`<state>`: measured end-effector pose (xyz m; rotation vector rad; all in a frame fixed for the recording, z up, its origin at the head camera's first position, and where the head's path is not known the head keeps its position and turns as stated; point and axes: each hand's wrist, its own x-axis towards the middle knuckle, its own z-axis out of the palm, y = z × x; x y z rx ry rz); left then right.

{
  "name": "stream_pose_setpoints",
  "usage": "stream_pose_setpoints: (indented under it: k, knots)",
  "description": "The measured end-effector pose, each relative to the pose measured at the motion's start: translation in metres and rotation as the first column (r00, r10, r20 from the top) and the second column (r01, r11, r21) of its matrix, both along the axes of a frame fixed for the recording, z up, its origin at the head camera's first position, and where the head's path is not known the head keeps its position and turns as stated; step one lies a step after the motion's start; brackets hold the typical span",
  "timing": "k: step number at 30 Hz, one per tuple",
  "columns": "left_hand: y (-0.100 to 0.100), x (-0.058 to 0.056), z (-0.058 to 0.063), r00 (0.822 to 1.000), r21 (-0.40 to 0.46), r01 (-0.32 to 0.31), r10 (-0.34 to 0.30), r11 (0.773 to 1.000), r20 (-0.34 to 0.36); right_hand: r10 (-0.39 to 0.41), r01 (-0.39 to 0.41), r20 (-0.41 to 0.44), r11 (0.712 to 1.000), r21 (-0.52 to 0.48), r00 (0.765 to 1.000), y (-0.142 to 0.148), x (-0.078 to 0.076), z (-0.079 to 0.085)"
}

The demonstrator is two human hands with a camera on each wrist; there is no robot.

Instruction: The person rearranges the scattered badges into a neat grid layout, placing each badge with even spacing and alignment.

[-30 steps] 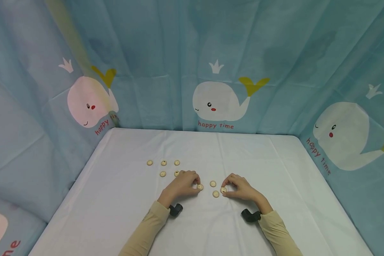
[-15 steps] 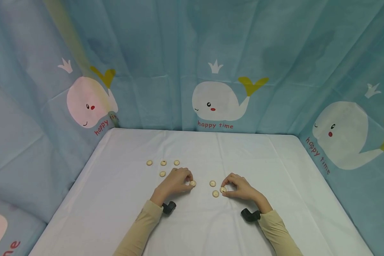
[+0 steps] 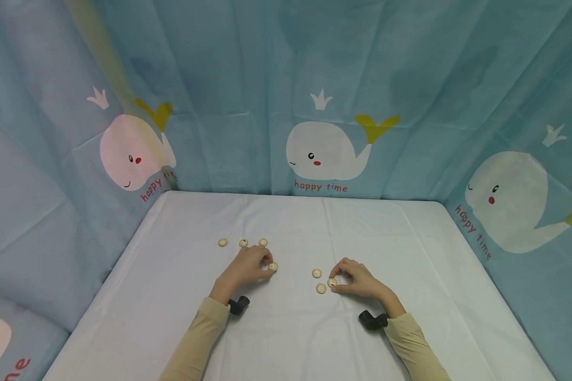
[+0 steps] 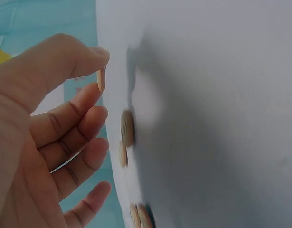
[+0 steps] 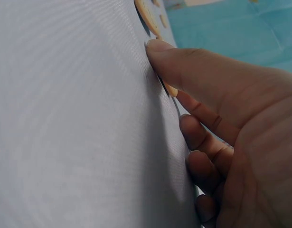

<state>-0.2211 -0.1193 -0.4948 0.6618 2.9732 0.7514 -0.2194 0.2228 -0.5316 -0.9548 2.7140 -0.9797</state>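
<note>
In the head view my left hand [image 3: 243, 267] pinches a pale wooden button [image 3: 273, 267] between thumb and fingers. The left wrist view shows that button [image 4: 101, 80] edge-on, raised off the cloth. My right hand [image 3: 356, 279] grips another button [image 3: 332, 282] by its rim, low at the cloth; the thumb partly hides it in the right wrist view. Two loose buttons, one farther [image 3: 316, 273] and one nearer [image 3: 321, 288], lie just left of my right hand. Beyond my left hand a row holds a left button [image 3: 222, 242], a middle button [image 3: 243, 243] and a right button [image 3: 263, 242].
A white cloth [image 3: 362, 227] covers the table. Blue curtains [image 3: 229, 153] with printed whales rise behind and on both sides. A black wrist camera [image 3: 239, 306] sits below my left hand and another black camera [image 3: 373, 320] below my right.
My left hand has moved left and slightly away from me with its button, now covering the place where nearer buttons lay. My right hand has stayed in place on its button.
</note>
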Motion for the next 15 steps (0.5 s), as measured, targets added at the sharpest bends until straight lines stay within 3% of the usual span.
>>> stream_pose_setpoints:
  k: [15]
  knots:
    - [-0.037, -0.004, 0.002, 0.998, -0.002, -0.063, 0.063, 0.998, -0.032, -0.003, 0.003, 0.014, 1.000, 0.006, 1.000, 0.000, 0.000, 0.001]
